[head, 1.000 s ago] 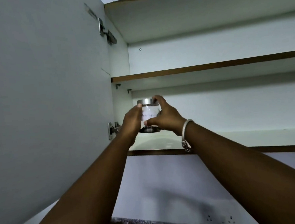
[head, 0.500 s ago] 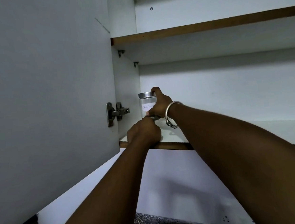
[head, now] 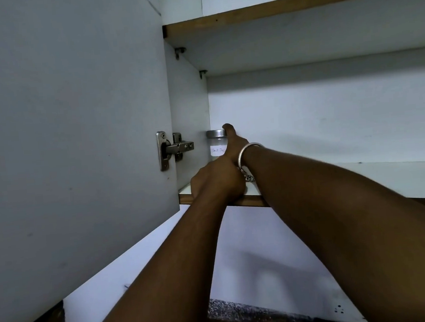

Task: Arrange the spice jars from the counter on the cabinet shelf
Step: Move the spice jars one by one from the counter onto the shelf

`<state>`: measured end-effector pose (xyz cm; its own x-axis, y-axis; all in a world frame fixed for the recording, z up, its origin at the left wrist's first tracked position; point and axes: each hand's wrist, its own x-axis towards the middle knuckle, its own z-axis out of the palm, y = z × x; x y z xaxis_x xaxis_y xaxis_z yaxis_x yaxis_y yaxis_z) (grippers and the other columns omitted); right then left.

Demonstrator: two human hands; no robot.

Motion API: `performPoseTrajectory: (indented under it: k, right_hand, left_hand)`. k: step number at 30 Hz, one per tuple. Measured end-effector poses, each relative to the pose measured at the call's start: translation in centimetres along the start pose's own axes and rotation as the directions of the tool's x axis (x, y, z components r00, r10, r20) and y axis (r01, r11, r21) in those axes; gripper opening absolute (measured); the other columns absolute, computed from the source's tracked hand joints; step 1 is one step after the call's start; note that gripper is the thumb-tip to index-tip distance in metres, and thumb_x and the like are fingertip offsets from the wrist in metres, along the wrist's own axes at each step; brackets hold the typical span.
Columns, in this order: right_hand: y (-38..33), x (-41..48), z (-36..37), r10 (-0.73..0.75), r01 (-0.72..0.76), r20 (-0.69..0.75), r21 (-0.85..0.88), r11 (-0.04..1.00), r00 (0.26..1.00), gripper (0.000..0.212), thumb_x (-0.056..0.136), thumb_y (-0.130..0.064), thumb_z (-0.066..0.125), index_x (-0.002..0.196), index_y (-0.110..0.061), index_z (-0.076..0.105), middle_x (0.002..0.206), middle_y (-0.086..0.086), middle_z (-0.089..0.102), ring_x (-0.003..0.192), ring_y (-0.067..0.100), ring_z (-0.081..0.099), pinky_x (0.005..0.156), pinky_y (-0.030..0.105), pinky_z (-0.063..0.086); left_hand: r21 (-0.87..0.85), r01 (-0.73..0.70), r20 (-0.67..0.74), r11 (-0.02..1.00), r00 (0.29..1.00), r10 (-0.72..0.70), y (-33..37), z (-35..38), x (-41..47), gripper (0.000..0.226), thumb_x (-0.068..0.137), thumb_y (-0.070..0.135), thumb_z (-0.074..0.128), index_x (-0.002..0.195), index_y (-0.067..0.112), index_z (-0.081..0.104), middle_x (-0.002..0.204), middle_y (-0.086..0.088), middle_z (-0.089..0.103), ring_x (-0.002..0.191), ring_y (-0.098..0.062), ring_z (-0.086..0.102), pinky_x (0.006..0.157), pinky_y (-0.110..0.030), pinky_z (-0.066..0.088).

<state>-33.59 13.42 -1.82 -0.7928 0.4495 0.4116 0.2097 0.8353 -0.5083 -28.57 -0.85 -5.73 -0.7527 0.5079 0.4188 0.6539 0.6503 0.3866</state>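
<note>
Forearms rising from low in the shot, both of them, over a strip of dark speckled counter (head: pixel 243 311) and up toward the cabinet, its door (head: pixel 63 121) swung wide on the left. Left hand (head: pixel 218 183) sits at the front lip of the bottom shelf (head: pixel 360 177), back of the hand toward us, fingers tucked out of sight. I can't tell whether it grips anything or only braces there.

Just beyond it, the right hand (head: pixel 234 146), silver bangle (head: pixel 247 150) on the wrist, is wrapped on the spice jar (head: pixel 216 145), thumb up against the lid. The jar stands upright, deep in the far left corner of that shelf, close by the side wall. Its base is hidden behind the left hand, so contact with the board is a guess.

It has a pale see-through body, a brushed metal lid and a white handwritten label reading "Black P…".

This looks like the set-down step. Next comes a clean release without tipping it, then back down for another jar.
</note>
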Motion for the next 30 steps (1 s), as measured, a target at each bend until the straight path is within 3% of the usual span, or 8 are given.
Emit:
performPoseTrajectory:
  k: [6, 10, 12, 15, 17, 19, 25, 30]
  right_hand:
    - [0.2, -0.5, -0.5, -0.034, 0.034, 0.014, 0.027, 0.999, 0.999, 0.114, 0.087, -0.009, 0.069, 0.157, -0.047, -0.013, 0.152, 0.014, 0.046, 0.107, 0.034, 0.064, 0.095, 0.040, 0.052]
    - [0.1, -1.6, -1.7, -0.012, 0.011, 0.010, 0.093, 0.996, 1.000, 0.130, 0.084, -0.003, 0.075, 0.153, -0.043, -0.028, 0.124, 0.025, 0.063, 0.065, 0.023, 0.060, 0.058, 0.033, 0.052]
    - [-0.4, -2.8, -3.4, 0.001, -0.004, 0.020, 0.154, 0.988, 1.000, 0.133, 0.081, 0.000, 0.080, 0.156, -0.038, -0.024, 0.142, 0.026, 0.051, 0.075, 0.027, 0.064, 0.051, 0.029, 0.049]
    - [-0.6, -6.0, -6.3, -0.006, 0.007, -0.004, 0.241, 0.970, 1.000, 0.119, 0.083, -0.005, 0.081, 0.162, -0.029, -0.005, 0.153, 0.015, 0.041, 0.117, 0.035, 0.059, 0.077, 0.042, 0.062]
    - [-0.4, -9.4, -7.7, -0.018, 0.024, -0.021, 0.310, 0.951, 1.000, 0.101, 0.087, -0.006, 0.078, 0.161, -0.024, 0.011, 0.112, 0.002, 0.054, 0.109, 0.030, 0.055, 0.091, 0.054, 0.059]
    - [-0.6, -13.7, -8.8, -0.035, 0.040, -0.019, 0.327, 0.944, 0.999, 0.086, 0.090, -0.005, 0.075, 0.157, -0.016, 0.023, 0.089, -0.001, 0.048, 0.099, 0.028, 0.055, 0.094, 0.059, 0.056]
    - [-0.6, -28.3, -7.3, -0.208, 0.229, -0.136, 0.170, 0.958, 0.969, 0.033, 0.093, -0.025, 0.066, 0.116, -0.002, 0.060, 0.103, 0.017, 0.064, 0.102, 0.028, 0.069, 0.092, 0.042, 0.056]
    - [3.8, -39.9, 0.0, -0.362, 0.366, -0.053, 0.085, 0.927, 0.931, 0.041, 0.087, -0.030, 0.062, 0.113, 0.002, 0.064, 0.106, 0.018, 0.070, 0.099, 0.030, 0.068, 0.090, 0.046, 0.052]
  left_hand:
    - [-0.012, 0.013, -0.050, 1.000, 0.999, -0.014, 0.3, -0.2, -0.5, 0.029, 0.098, 0.024, 0.064, 0.126, 0.021, 0.067, 0.128, -0.002, 0.069, 0.118, -0.022, 0.064, 0.080, -0.027, 0.040]
    - [-0.064, 0.014, -0.153, 0.998, 0.988, -0.023, 0.4, -0.2, -1.0, 0.035, 0.091, 0.021, 0.064, 0.124, 0.031, 0.072, 0.120, -0.001, 0.072, 0.107, -0.024, 0.068, 0.076, -0.029, 0.044]
    - [-0.102, 0.007, -0.180, 0.995, 0.983, -0.025, 0.3, -0.2, -0.9, 0.036, 0.090, 0.022, 0.064, 0.123, 0.035, 0.072, 0.120, 0.001, 0.073, 0.106, -0.024, 0.069, 0.075, -0.029, 0.042]
    - [-0.218, -0.010, -0.233, 0.976, 0.972, -0.042, 0.1, 0.0, -1.5, 0.037, 0.089, 0.023, 0.062, 0.122, 0.038, 0.073, 0.125, 0.001, 0.073, 0.111, -0.026, 0.069, 0.083, -0.028, 0.047]
    - [-0.375, -0.045, -0.259, 0.926, 0.964, -0.058, -0.2, -0.1, -2.7, 0.036, 0.089, 0.018, 0.061, 0.117, 0.034, 0.075, 0.121, -0.001, 0.076, 0.110, -0.026, 0.071, 0.094, -0.032, 0.054]
    - [-0.528, -0.106, -0.251, 0.843, 0.967, -0.035, -0.3, -0.6, -4.5, 0.039, 0.090, 0.005, 0.054, 0.117, 0.021, 0.077, 0.116, -0.009, 0.078, 0.108, -0.029, 0.073, 0.096, -0.042, 0.058]
    - [-0.490, -0.505, -0.499, 0.711, 0.831, 0.246, 1.0, 0.4, -14.8, 0.057, 0.074, -0.007, 0.036, 0.122, -0.005, 0.067, 0.113, -0.016, 0.074, 0.106, -0.025, 0.070, 0.094, -0.043, 0.057]
    - [-0.466, -0.499, -0.391, 0.731, 0.857, 0.336, -2.9, 7.7, -28.8, 0.046, 0.080, -0.009, 0.052, 0.126, -0.009, 0.061, 0.121, -0.023, 0.065, 0.111, -0.035, 0.065, 0.088, -0.039, 0.057]
